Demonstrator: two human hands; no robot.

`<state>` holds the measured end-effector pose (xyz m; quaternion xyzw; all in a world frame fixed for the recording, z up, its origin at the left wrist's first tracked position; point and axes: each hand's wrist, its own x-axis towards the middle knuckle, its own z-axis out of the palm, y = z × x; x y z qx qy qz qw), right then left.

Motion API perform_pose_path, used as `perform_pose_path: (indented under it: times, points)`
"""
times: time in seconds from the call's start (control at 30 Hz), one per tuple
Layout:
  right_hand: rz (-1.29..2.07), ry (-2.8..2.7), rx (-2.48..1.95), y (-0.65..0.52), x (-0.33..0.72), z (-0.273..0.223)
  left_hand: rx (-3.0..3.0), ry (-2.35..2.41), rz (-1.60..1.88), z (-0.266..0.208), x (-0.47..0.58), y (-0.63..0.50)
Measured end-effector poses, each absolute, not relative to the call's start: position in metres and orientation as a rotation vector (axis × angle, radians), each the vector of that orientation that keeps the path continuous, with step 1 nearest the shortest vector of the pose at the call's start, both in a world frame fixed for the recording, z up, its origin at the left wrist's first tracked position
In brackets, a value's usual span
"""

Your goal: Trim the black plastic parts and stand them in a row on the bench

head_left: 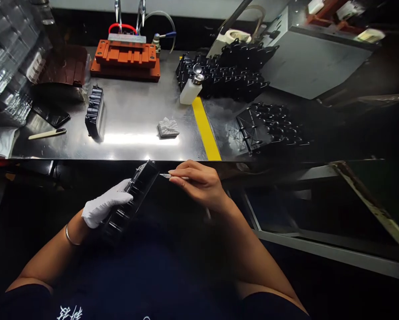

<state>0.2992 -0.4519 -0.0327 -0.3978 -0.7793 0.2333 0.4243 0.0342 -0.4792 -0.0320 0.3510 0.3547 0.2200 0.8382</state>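
The right hand (197,182) is bare and pinches a thin blade (165,176) between thumb and fingertips, pointing it leftward. Its tip sits just beside the upper end of a black part (142,182); whether the two touch I cannot tell. The left hand (108,202), in a white glove, grips that part along its side, thumb over the ribs, the other fingers mostly hidden. The part is held tilted, its top end near the front edge of the metal bench (133,111) and the rest over the person's lap. The right wrist has dark space between it and the metal frame (319,255) at lower right.

Beyond the edge, a crumpled grey pad (168,128) lies a little way in, with bare metal between it and a second black part (95,111) standing to its left. A pale stick (48,134) lies further left, near a dark flat thing (52,114). Right of the pad, a yellow stripe (206,133) runs back from the edge towards a white bottle (190,90), which stands close against piled black parts (233,75). More black parts (276,126) lie right of the stripe. An orange block (126,58) stands at the back.
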Motion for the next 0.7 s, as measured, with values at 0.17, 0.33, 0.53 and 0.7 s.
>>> perform_pose_path:
  times: [0.17,0.33,0.53,0.7]
  points:
    - [0.595,-2.233,-0.92,-0.449,0.308,-0.013,0.792,0.69,0.374,-0.03,0.027,-0.474]
    - [0.599,-2.481,-0.797,-0.439,0.311,0.002,0.814,0.632,0.176,-0.038,0.019,-0.471]
    - [0.567,-2.087,-0.828,-0.441,0.289,-0.027,0.527,0.528,0.134,-0.055,0.026,-0.484]
    - [0.55,-1.666,-1.202,-0.459,0.262,-0.044,0.862,0.751,0.399,-0.052,0.04,-0.487]
